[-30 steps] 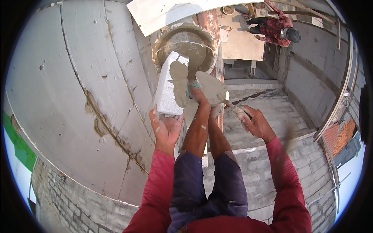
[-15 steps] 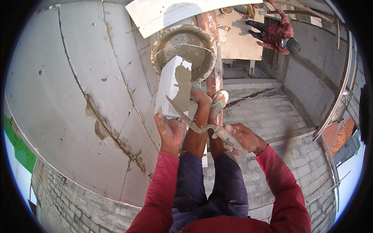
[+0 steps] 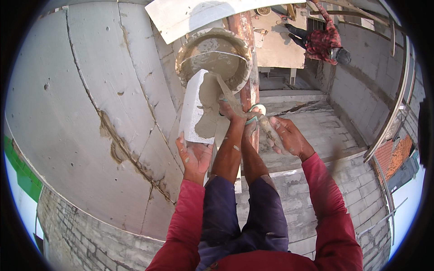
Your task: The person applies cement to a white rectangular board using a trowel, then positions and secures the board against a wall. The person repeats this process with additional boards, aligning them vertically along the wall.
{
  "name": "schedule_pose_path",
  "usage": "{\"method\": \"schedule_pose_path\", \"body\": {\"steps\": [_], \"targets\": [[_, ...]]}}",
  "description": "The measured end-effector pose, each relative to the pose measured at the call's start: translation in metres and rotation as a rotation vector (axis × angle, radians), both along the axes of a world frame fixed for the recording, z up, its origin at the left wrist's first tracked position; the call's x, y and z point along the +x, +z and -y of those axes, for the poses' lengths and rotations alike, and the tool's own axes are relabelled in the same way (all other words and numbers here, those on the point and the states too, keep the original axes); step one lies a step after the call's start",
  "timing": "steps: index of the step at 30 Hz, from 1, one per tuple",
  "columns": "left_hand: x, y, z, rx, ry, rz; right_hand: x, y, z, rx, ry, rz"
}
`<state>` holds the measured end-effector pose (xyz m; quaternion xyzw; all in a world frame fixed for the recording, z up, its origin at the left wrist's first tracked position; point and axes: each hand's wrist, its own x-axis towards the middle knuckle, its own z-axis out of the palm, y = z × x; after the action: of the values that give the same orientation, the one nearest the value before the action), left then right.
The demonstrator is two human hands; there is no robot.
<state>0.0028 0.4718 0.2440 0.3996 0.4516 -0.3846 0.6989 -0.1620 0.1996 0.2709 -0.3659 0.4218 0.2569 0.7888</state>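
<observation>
"What does the person have on top?"

"A red shirt (image 3: 257, 263) with long sleeves (image 3: 184, 214). The cloth looks pinkish toward the cuffs (image 3: 193, 182) and a deeper red higher up."

"And below that?"

"Dark purplish-blue shorts (image 3: 221, 217), cut to about the knees (image 3: 222, 172), with a few pale specks on the cloth."

"What about shoes?"

"The right flip-flop (image 3: 260, 108) shows a whitish sole and a blue-green strap (image 3: 252, 120)."

"How clean are the hands?"

"Bare and dirty. The left hand (image 3: 196, 158) has grey spots and the right hand (image 3: 293, 139) grey smears. There's a pale splash on the left shin (image 3: 229, 156) too."
</observation>
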Motion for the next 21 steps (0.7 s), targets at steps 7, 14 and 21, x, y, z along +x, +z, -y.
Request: {"method": "schedule_pose_path", "body": {"steps": [7, 14, 21], "targets": [[-0.002, 0.002, 0.014, 0.030, -0.025, -0.017, -0.010, 0.007, -0.040, -0.121, 0.138, 0.110], [0.010, 0.004, 0.008, 0.071, 0.001, -0.051, -0.063, 0.015, -0.044, -0.559, 0.475, 0.077], [0.015, 0.009, 0.008, 0.033, 0.082, -0.106, -0.048, 0.012, -0.037, -0.679, 0.372, -0.028]]}}
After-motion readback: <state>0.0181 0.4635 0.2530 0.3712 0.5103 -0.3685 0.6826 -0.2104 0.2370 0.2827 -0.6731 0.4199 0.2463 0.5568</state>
